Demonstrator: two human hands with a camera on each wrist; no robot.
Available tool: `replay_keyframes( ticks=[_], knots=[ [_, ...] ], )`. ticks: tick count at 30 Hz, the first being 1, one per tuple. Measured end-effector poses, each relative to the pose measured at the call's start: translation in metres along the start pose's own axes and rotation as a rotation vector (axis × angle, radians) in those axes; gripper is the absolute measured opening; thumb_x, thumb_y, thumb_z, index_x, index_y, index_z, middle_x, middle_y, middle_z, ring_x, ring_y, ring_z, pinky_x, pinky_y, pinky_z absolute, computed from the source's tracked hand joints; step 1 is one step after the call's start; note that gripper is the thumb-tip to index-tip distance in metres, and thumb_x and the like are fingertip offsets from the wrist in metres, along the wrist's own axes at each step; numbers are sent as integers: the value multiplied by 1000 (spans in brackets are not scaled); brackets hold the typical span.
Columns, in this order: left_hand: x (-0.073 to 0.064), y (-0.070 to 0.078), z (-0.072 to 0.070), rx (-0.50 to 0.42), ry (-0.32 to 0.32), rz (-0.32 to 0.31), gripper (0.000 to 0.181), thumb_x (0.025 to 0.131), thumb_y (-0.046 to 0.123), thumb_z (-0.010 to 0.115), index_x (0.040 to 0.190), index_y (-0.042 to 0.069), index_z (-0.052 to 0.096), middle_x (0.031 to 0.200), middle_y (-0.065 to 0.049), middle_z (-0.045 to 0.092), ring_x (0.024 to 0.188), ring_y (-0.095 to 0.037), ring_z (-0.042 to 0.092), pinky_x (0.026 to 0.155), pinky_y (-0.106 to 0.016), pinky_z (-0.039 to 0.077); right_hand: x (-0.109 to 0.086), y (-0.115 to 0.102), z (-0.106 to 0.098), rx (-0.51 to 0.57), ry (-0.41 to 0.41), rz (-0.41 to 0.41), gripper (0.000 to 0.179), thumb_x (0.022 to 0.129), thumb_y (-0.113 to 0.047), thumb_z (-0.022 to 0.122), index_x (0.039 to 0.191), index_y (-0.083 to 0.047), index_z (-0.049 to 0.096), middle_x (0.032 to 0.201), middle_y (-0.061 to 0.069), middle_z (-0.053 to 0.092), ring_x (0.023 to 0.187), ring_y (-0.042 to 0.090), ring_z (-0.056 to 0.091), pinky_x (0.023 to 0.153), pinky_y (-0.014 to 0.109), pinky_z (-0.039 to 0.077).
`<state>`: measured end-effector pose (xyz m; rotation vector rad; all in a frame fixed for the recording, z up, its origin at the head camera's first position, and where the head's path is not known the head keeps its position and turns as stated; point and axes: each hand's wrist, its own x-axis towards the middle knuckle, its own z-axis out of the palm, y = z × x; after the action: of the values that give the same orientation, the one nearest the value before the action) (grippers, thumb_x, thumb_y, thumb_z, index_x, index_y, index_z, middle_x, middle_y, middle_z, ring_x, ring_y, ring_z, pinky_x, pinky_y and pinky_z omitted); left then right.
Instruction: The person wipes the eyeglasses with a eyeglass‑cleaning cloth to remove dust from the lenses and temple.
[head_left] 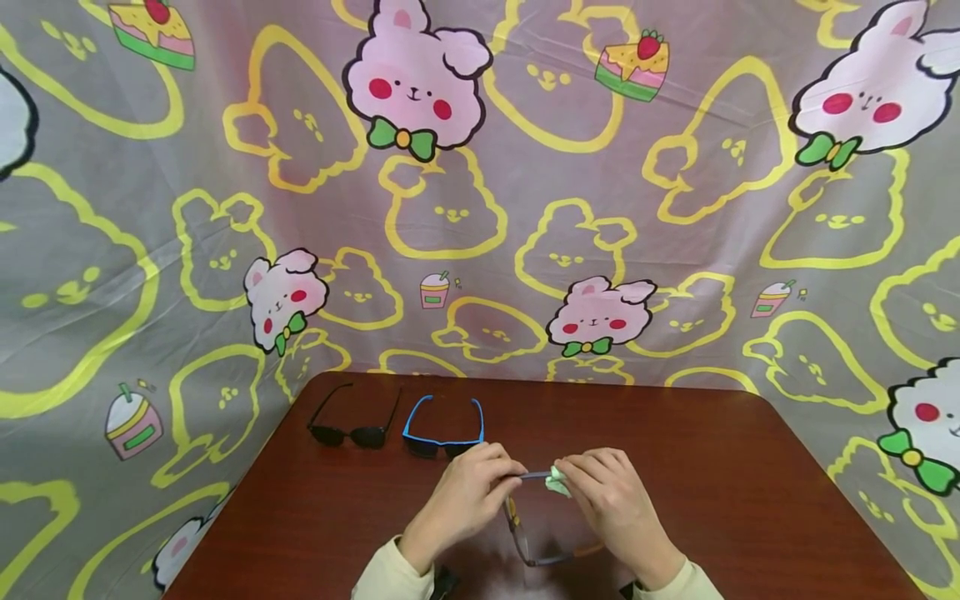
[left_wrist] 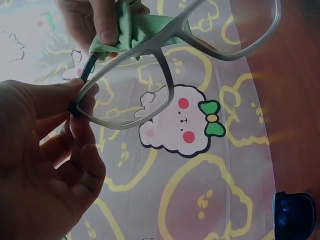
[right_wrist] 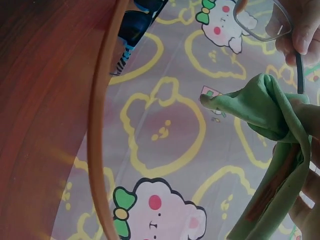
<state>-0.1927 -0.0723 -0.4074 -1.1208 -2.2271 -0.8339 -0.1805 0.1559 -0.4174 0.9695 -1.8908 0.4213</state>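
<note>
A pair of clear-lensed eyeglasses [left_wrist: 120, 126] with a grey translucent frame is held up above the table between both hands. My left hand [head_left: 468, 496] pinches it where the dark temple meets the frame, thumb against fingers. My right hand [head_left: 611, 504] grips a light green cloth [right_wrist: 260, 112] folded around that same temple, some way along from the left hand. In the right wrist view, a brownish strip of the temple shows inside the cloth's fold. The other temple [right_wrist: 95, 125], orange-brown, stretches free toward the right forearm. Part of the right hand's fingers is hidden by the cloth.
Black sunglasses [head_left: 367, 437] lie at the table's back left, temples unfolded. Beside them are blue-framed sunglasses [head_left: 442, 442], partly covered by the left hand. The reddish-brown table [head_left: 675, 433] is bordered by a grey patterned cloth backdrop [head_left: 510, 233] behind and at the sides.
</note>
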Motion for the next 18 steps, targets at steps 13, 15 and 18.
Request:
replay_keyframes(
  ticks=[13, 15, 18],
  knots=[
    [-5, -3, 0, -24, 8, -14, 10, 82, 8, 72, 89, 15, 72, 79, 13, 57, 73, -2, 49, 65, -10, 37, -5, 7, -3, 14, 15, -8, 32, 101, -23, 47, 96, -3, 72, 91, 3, 68, 78, 20, 60, 65, 33, 45],
    [-6, -3, 1, -27, 10, -12, 10, 81, 8, 72, 89, 15, 72, 78, 13, 57, 73, -2, 49, 65, -10, 36, -7, 8, -3, 12, 15, -8, 33, 101, -23, 46, 96, -3, 72, 91, 3, 68, 78, 21, 60, 65, 33, 45],
    [-7, -3, 0, -38, 10, -13, 11, 81, 6, 72, 89, 15, 72, 78, 13, 57, 72, -2, 48, 65, -10, 36, -8, 8, -4, 20, 9, -4, 32, 101, -24, 46, 97, -3, 71, 91, 3, 68, 78, 20, 60, 65, 33, 44]
  ],
)
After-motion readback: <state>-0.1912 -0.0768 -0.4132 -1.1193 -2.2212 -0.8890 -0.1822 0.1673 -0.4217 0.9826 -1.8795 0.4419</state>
